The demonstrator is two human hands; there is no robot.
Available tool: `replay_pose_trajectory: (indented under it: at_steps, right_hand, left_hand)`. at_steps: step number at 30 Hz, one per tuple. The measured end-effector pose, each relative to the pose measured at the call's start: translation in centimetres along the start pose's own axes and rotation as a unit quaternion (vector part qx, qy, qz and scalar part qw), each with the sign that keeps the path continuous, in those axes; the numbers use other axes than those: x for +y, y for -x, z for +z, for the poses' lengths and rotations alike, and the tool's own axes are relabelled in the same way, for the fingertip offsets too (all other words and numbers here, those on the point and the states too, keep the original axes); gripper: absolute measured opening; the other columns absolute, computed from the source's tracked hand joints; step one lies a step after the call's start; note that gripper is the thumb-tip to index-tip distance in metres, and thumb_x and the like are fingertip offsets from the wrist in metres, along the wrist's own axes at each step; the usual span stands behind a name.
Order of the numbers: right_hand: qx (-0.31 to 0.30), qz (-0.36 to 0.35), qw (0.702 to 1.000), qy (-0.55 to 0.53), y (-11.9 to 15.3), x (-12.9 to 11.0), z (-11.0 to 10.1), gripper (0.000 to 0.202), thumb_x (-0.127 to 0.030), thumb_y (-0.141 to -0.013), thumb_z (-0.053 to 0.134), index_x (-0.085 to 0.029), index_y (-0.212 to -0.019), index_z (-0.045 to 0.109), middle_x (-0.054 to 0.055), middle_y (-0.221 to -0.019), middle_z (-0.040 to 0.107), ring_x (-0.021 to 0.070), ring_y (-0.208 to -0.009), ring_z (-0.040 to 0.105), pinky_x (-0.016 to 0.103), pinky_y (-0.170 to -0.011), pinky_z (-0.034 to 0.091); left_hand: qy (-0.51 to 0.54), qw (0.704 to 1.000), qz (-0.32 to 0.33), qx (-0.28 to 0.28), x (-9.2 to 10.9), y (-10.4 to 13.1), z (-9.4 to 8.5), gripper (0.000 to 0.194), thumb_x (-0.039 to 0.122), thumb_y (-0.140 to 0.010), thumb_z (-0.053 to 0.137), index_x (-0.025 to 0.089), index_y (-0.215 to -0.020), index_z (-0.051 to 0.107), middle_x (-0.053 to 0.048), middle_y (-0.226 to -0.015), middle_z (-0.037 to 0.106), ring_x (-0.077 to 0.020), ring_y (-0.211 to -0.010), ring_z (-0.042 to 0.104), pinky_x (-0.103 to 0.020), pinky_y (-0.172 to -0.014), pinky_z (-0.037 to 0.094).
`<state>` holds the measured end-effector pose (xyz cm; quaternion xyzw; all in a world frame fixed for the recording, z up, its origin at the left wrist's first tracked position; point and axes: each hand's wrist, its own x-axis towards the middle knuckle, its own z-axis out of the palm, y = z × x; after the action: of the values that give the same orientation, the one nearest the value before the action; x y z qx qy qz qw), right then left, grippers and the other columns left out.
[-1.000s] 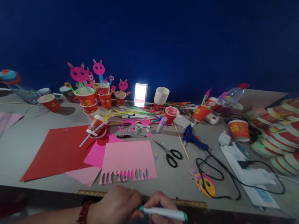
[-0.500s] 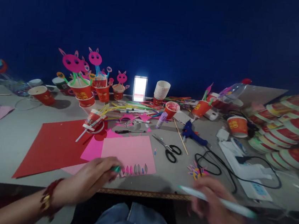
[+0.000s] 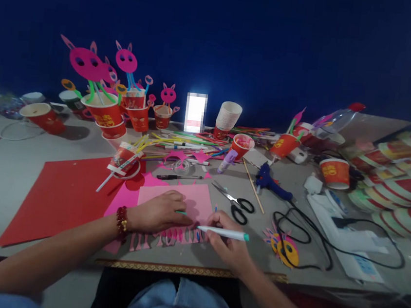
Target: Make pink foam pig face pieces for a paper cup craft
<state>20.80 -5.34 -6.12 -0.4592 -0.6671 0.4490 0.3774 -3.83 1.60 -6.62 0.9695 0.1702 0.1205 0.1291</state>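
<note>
My right hand (image 3: pixel 228 239) grips a white marker (image 3: pixel 227 232) with a green end, its tip pointing left, close above the pink paper (image 3: pixel 201 197). My left hand (image 3: pixel 162 212) lies over that paper, fingers curled, with a sliver of the green marker cap (image 3: pixel 181 213) showing beneath them. Along the paper's near edge runs a row of cut-out, petal-shaped slits (image 3: pixel 173 235). A brighter pink sheet (image 3: pixel 127 199) and a red sheet (image 3: pixel 64 198) lie under and to the left of it.
Black-handled scissors (image 3: pixel 239 204), a wooden stick (image 3: pixel 255 188) and a blue glue gun (image 3: pixel 270 183) with a looping cable lie at right. Red paper cups (image 3: pixel 108 119) with pink figures stand at back left. Stacked cups (image 3: pixel 396 189) lie far right; a yellow-pink cut-out (image 3: pixel 287 251) sits near the cable.
My right hand has carried the marker left to the pink paper. My left hand has moved right and now rests on the paper. The view has shifted slightly.
</note>
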Motion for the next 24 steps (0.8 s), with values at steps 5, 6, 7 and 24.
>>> replay_pose_trajectory:
  at_steps: [5, 6, 7, 24]
  right_hand:
    - [0.007, -0.006, 0.999, 0.034, -0.7, 0.9, 0.8, 0.012, -0.019, -0.081, 0.054, -0.021, -0.069, 0.056, -0.003, -0.061, 0.054, 0.0132, -0.055, 0.048, 0.025, -0.055, 0.036]
    - [0.011, -0.006, 0.999, 0.04, -0.7, 1.0, 0.9, 0.013, -0.019, -0.081, 0.054, -0.021, -0.068, 0.055, -0.003, -0.06, 0.053, 0.013, -0.055, 0.047, 0.025, -0.055, 0.035]
    - [0.013, -0.006, 0.999, 0.044, -0.7, 1.1, 0.8, 0.014, -0.019, -0.081, 0.054, -0.021, -0.067, 0.054, -0.004, -0.06, 0.052, 0.0129, -0.055, 0.046, 0.025, -0.055, 0.034]
    - [-0.01, -0.034, 0.995, 0.097, -0.7, 1.5, 0.9, 0.014, -0.015, -0.082, 0.049, -0.022, -0.07, 0.05, -0.005, -0.059, 0.049, 0.012, -0.053, 0.045, 0.024, -0.055, 0.033]
  left_hand:
    - [0.01, 1.0, 0.003, -0.024, -0.7, 0.3, 0.5, 0.032, 0.027, -0.103, 0.04, 0.031, -0.124, 0.063, -0.006, -0.09, 0.062, -0.0222, -0.092, 0.052, -0.036, -0.089, 0.039]
    - [0.011, 1.0, 0.002, -0.027, -0.7, 0.3, 0.5, 0.032, 0.027, -0.103, 0.04, 0.031, -0.125, 0.064, -0.006, -0.091, 0.062, -0.0225, -0.093, 0.052, -0.036, -0.09, 0.039]
    - [0.012, 0.999, 0.002, -0.031, -0.8, 0.3, 0.5, 0.032, 0.027, -0.103, 0.04, 0.031, -0.125, 0.064, -0.006, -0.092, 0.062, -0.0228, -0.094, 0.051, -0.036, -0.091, 0.039]
    - [0.018, 1.0, 0.015, -0.002, -1.1, 0.4, 1.0, 0.031, 0.025, -0.1, 0.046, 0.029, -0.125, 0.064, -0.007, -0.091, 0.062, -0.0239, -0.094, 0.053, -0.038, -0.091, 0.041]
